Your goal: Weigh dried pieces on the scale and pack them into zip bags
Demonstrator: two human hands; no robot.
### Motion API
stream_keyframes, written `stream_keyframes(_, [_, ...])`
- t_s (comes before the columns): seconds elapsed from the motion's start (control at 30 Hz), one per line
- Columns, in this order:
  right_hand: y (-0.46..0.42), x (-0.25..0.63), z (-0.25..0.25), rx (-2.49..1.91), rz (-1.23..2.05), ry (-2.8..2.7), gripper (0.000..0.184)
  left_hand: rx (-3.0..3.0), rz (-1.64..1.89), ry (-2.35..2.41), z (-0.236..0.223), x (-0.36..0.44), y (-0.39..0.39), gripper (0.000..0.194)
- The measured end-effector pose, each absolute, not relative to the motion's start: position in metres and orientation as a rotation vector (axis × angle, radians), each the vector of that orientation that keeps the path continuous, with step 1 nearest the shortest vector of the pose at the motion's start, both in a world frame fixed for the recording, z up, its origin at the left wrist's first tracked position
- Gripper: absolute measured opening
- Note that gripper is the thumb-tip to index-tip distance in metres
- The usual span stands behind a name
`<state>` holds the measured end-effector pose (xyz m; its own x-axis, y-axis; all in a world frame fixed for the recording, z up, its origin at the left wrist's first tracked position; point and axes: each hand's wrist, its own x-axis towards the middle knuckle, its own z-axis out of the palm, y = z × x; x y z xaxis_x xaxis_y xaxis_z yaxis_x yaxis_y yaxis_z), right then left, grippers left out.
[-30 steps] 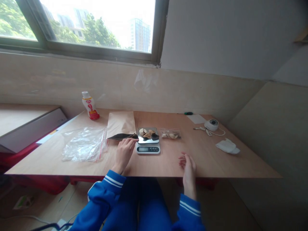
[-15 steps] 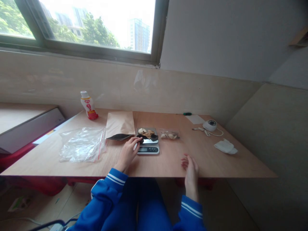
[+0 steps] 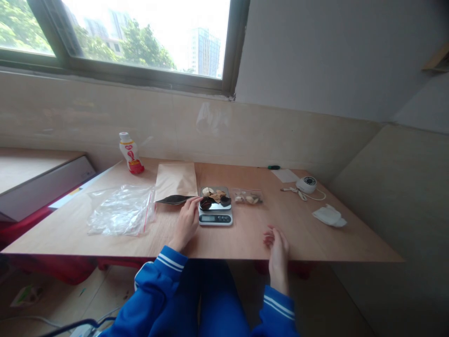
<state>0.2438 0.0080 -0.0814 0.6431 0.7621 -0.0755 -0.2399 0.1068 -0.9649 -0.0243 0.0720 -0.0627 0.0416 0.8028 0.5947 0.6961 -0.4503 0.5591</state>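
A small digital kitchen scale [image 3: 215, 221] stands mid-table with a pile of dried pieces [image 3: 215, 195], pale, brown and dark, on its metal plate. My left hand [image 3: 188, 219] is at the scale's left side, fingers stretched out, their tips close to a dark reddish piece [image 3: 206, 203]; whether they touch it I cannot tell. Nothing shows in that hand. My right hand [image 3: 277, 242] rests at the table's front edge, fingers loosely bent and apart, holding nothing. Just right of the scale lies a clear zip bag [image 3: 248, 196] with several pale pieces inside.
Left of the scale lie an open-mouthed kraft paper pouch [image 3: 176, 180] and clear plastic bags [image 3: 117, 213]. A white and red bottle [image 3: 131, 154] stands behind them. At right are a white dome camera [image 3: 306, 184] with cable, crumpled white tissue [image 3: 329, 215], paper [image 3: 285, 175] and a green-handled tool [image 3: 274, 167].
My left hand has drawn back to the left from over the scale's plate, uncovering the dark piece and more of the display. The right hand stays in place.
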Motion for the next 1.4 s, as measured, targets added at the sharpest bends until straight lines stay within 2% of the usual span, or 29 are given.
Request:
stream_keyframes(0.17, [0.009, 0.245, -0.084, -1.26, 0.798, -0.491, 0.031, 2.05, 1.29, 2.111, -0.071, -0.054, 0.08, 0.035])
stream_keyframes(0.3, [0.01, 0.245, -0.087, -1.261, 0.805, -0.489, 0.031, 2.071, 1.114, 2.273, -0.078, -0.079, 0.087, 0.036])
stream_keyframes(0.53, [0.011, 0.246, -0.089, -1.263, 0.813, -0.488, 0.031, 2.163, 0.707, 2.38, -0.077, -0.079, 0.094, 0.04])
stream_keyframes(0.9, [0.011, 0.247, -0.091, -1.248, 0.812, -0.497, 0.03, 2.251, 0.321, 2.382, -0.07, -0.077, 0.107, 0.039])
stream_keyframes(1.23, [0.009, 0.247, -0.088, -1.278, 0.8, -0.519, 0.034, 2.273, 0.287, 2.398, -0.073, -0.074, 0.104, 0.04])
stream_keyframes(1.4, [0.01, 0.235, -0.079, -1.304, 0.854, -0.703, 0.037, 2.252, 0.346, 2.398, -0.076, -0.073, 0.098, 0.04])
